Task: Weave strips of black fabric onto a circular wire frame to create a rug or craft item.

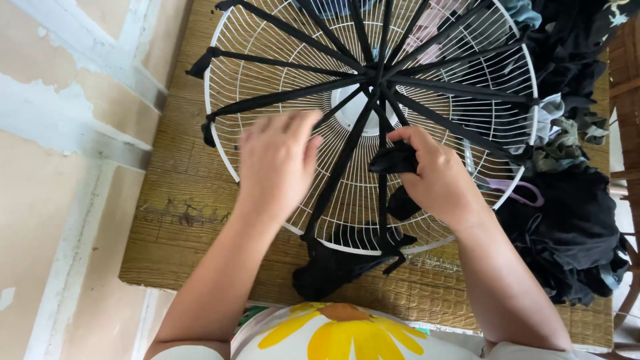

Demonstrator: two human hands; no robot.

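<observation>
Black strip point(395, 160) in right hand point(437, 177)

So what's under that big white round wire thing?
Under the white fan guard lies a woven straw mat, showing through the wires. Black cloth strips and both hands cover parts of it.

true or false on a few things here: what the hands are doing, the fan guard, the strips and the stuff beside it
1. The right hand pinches a black fabric strip. True.
2. The fan guard is black wire. False: it is white wire with black strips stretched across it.
3. The left hand hovers open over the guard. True.
4. A pile of dark cloth lies left of the guard. False: it lies to the right.
5. The guard rests on a woven mat. True.
</observation>
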